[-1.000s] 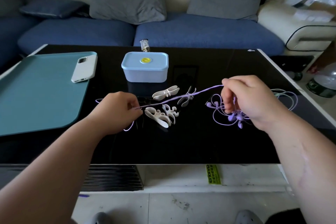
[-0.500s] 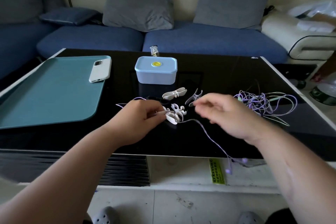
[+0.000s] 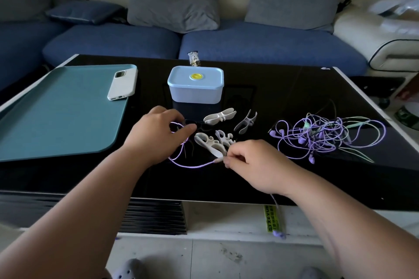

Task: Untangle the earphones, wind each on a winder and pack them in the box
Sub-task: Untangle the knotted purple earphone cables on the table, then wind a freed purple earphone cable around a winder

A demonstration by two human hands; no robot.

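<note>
One purple earphone cable point(image 3: 192, 165) runs across the black table between my hands. My left hand point(image 3: 156, 136) pinches one end, looped near its fingertips. My right hand point(image 3: 251, 161) pinches the cable near its pale plug end; the rest trails under my wrist and its earbuds point(image 3: 278, 234) hang off the table's front edge. Several white winders point(image 3: 214, 142) lie between my hands and the closed pale-blue box point(image 3: 196, 90). A tangle of purple and green earphones point(image 3: 326, 136) lies to the right.
A teal mat point(image 3: 56, 115) covers the table's left part, with a white phone point(image 3: 122, 85) on its far corner. A small wrapped item point(image 3: 193, 59) stands behind the box. A blue sofa with grey cushions lies beyond the table.
My right hand let the taut cable drop, moved left and now pinches it by the winders. The tangle lies loose on the right. My left hand keeps its end.
</note>
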